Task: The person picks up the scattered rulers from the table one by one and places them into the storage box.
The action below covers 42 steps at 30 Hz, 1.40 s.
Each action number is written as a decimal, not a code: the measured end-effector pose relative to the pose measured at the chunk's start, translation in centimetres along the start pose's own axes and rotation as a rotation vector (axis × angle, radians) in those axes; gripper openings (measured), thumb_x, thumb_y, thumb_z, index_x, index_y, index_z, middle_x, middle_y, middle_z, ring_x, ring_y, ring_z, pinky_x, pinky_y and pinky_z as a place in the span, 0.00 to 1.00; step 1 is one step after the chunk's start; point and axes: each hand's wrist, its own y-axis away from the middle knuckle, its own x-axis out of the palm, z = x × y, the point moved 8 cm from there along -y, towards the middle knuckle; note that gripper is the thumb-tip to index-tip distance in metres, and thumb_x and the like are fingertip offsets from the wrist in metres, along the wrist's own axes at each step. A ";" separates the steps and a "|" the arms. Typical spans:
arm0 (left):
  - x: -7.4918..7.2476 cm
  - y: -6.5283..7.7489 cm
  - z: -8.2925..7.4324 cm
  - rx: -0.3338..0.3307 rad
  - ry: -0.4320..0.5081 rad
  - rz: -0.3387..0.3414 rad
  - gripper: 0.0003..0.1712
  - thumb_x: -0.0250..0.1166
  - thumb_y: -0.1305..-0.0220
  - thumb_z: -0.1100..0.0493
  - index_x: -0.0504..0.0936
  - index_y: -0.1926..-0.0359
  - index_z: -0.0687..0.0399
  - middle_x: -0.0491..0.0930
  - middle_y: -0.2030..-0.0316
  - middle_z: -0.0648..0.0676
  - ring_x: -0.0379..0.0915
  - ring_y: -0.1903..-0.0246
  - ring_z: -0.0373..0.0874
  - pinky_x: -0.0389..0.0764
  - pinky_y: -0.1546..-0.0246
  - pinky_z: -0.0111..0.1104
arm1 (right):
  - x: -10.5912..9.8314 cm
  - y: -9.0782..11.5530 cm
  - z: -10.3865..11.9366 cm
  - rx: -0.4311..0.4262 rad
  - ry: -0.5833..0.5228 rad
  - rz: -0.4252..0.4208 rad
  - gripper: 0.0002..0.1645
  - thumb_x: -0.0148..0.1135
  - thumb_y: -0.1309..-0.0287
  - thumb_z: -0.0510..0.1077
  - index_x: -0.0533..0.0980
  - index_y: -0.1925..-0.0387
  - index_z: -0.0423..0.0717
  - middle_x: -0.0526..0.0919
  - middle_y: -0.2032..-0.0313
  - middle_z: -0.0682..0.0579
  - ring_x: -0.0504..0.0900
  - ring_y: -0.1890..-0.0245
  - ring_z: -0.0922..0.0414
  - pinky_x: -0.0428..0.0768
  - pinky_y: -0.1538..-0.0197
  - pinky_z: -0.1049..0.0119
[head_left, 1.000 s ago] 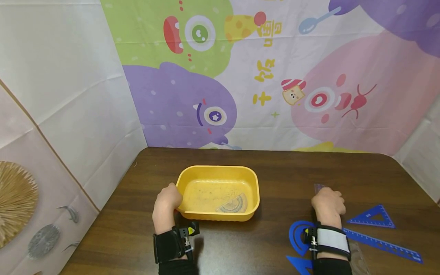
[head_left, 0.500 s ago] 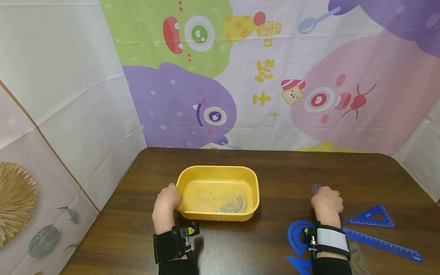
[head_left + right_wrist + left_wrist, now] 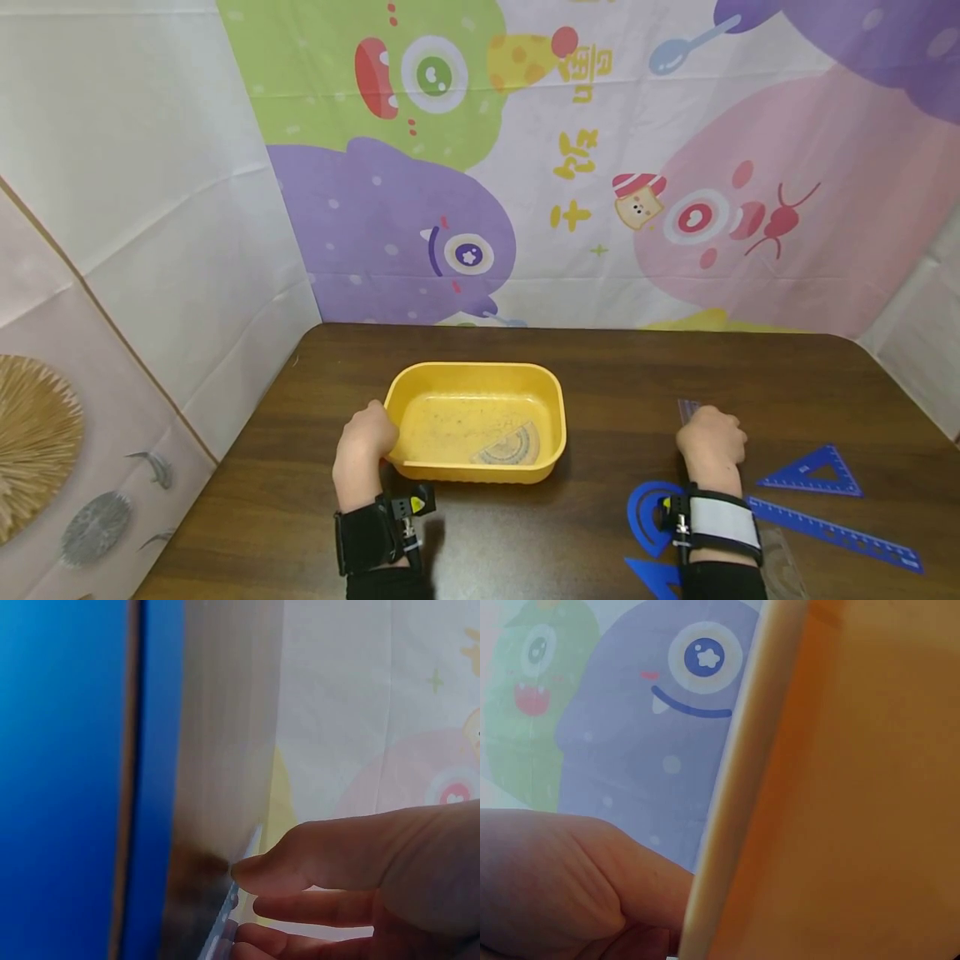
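Observation:
A yellow plastic basin (image 3: 480,472) stands at the middle of the table, with a clear protractor (image 3: 512,444) lying inside it. My left hand (image 3: 366,437) grips the basin's left side; in the left wrist view its thumb (image 3: 649,885) reaches the basin wall and the other fingers are mostly hidden. To the right, my right hand (image 3: 711,442) pinches a clear ruler (image 3: 686,409) between thumb and fingers. One end of the ruler shows past the hand, and the rest is covered. The right wrist view shows it edge-on at the thumb tip (image 3: 244,871).
A blue protractor (image 3: 637,517) and a blue set square (image 3: 651,575) lie left of the right wrist. Beyond it lie another blue set square (image 3: 846,479), a blue ruler (image 3: 840,533) and a clear plastic piece (image 3: 783,567). A printed cloth (image 3: 570,275) hangs behind the table.
My right hand has shifted slightly left with the clear ruler, whose visible end has moved left too. The left hand and the basin stay where they were.

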 end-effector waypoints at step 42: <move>-0.3 -0.1 -0.3 0.005 0.011 0.004 0.20 0.48 0.39 0.67 0.61 0.46 0.73 0.69 0.72 0.62 0.68 0.76 0.51 0.67 0.80 0.32 | -2.3 0.5 0.3 -0.158 0.000 0.003 0.22 0.48 0.53 0.42 0.73 0.71 0.20 0.76 0.69 0.26 0.75 0.68 0.33 0.73 0.67 0.46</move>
